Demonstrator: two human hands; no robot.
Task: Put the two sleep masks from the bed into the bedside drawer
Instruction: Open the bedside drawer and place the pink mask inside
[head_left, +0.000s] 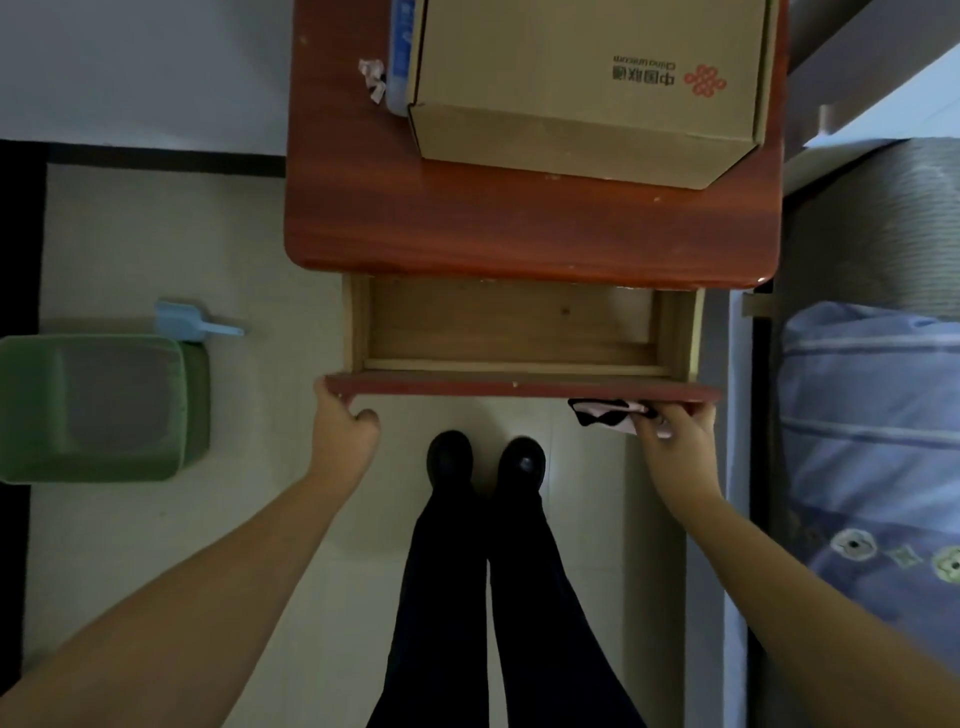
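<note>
The bedside drawer (511, 383) of the red-brown nightstand (519, 234) stands pulled out, its bare wooden inside showing nothing in it. My left hand (345, 421) grips the left end of the drawer front. My right hand (675, 431) is at the right end of the front, fingers closed on a black-and-white sleep mask (605, 414) that hangs just below the front edge. Whether it holds one mask or two I cannot tell. The bed (872, 415) with blue patterned bedding lies to the right.
A cardboard box (587, 88) sits on the nightstand top beside a crumpled scrap (373, 78). On the floor at left are a green bin (98, 408) and a light blue scoop (192, 323). My legs and black shoes (485, 460) stand right before the drawer.
</note>
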